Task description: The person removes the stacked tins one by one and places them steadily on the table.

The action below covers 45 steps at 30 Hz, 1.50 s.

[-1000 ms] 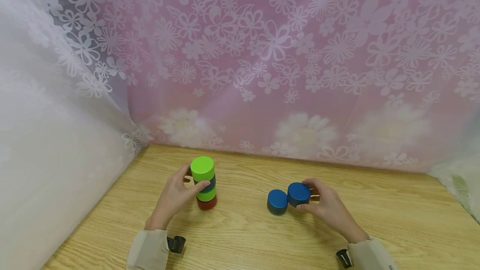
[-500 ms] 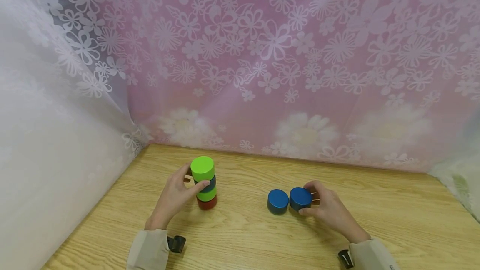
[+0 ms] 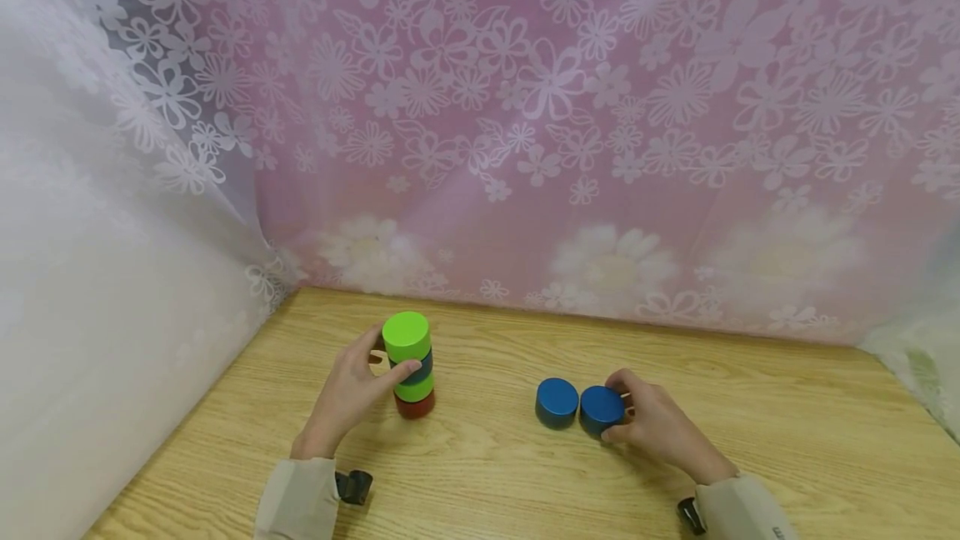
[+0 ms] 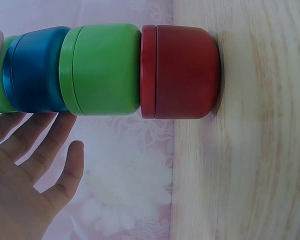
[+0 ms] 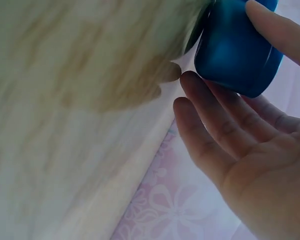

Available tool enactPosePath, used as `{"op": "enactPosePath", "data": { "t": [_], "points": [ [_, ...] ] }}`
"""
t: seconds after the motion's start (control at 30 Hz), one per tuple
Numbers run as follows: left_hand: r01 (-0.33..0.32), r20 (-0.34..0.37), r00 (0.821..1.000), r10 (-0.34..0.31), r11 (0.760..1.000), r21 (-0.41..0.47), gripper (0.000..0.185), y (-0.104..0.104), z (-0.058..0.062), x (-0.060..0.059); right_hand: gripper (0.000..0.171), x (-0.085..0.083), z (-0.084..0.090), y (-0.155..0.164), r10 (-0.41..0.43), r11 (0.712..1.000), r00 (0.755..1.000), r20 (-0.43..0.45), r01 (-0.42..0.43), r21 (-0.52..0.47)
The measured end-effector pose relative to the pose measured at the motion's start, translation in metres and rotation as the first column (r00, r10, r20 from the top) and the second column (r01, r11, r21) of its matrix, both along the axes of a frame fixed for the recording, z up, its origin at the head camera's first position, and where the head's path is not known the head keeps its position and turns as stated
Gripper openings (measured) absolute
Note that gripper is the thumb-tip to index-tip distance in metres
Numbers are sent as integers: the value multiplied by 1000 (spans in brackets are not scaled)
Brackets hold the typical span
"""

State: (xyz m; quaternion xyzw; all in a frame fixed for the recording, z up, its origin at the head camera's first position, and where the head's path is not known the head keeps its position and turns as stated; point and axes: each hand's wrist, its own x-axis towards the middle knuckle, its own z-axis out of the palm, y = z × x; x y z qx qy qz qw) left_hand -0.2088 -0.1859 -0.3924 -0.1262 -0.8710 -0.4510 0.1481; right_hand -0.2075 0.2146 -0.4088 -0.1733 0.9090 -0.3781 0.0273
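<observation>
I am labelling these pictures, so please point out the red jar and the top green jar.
Red jar point(image 4: 182, 72): left wrist view, side of its body.
Top green jar point(image 3: 407, 329): head view, its top face.

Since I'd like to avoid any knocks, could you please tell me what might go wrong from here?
First, the stack is four containers tall, and the left hand holds only its upper part, so a nudge or uneven release could topple it.

Second, the right hand holds one blue container very close to the other blue container, so a small sideways slip might knock them together.
</observation>
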Motion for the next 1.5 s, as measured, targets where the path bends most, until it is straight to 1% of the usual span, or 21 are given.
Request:
{"op": "enactPosePath", "data": {
  "t": [0.13, 0.27, 0.47, 0.6, 0.7, 0.8, 0.97, 1.07, 1.2, 1.37, 1.5],
  "points": [
    [-2, -7, 1000, 2, 1000, 0, 59, 0, 1, 0, 64, -1, 0, -2, 2, 1000, 1000, -7, -2, 29],
    [-5, -14, 1000, 5, 1000, -3, 58, 0, 1, 1, 69, -2, 1, -3, 4, 999, 1000, -5, -4, 37],
    [-4, -20, 1000, 4, 1000, 0, 59, 1, 1, 0, 70, -2, 2, -3, 20, 999, 1000, 2, -20, 36],
    [3, -33, 999, -3, 1000, 6, 59, 2, 0, 0, 69, -2, 5, -2, 16, 998, 1000, 4, -16, 54],
    [7, -41, 999, -7, 1000, 6, 59, 2, 0, -1, 68, -2, 8, -1, 6, 998, 1000, 6, -7, 65],
    [9, -34, 999, -9, 1000, 6, 59, 3, 0, -1, 69, -2, 13, 0, 11, 998, 1000, -11, -10, 69],
    [1, -23, 1000, -1, 1000, 1, 57, 2, 0, -1, 64, -3, 23, 0, 19, 999, 999, -45, -17, 30],
    [-2, -36, 999, 1, 1000, -11, 57, 1, 1, -1, 58, -3, 28, -2, 8, 1000, 998, -59, -8, -10],
    [4, -43, 999, -5, 1000, -15, 58, 1, 0, -1, 52, -4, 34, -7, -15, 999, 996, -90, 12, -37],
    [7, -37, 999, -7, 1000, -5, 58, 1, -1, 0, 49, -4, 41, -14, -27, 998, 992, -126, 20, -55],
    [-4, -39, 999, 2, 1000, -29, 61, 2, -1, 0, 48, -5, 44, -19, -26, 997, 988, -152, 15, -78]
  ]
}}
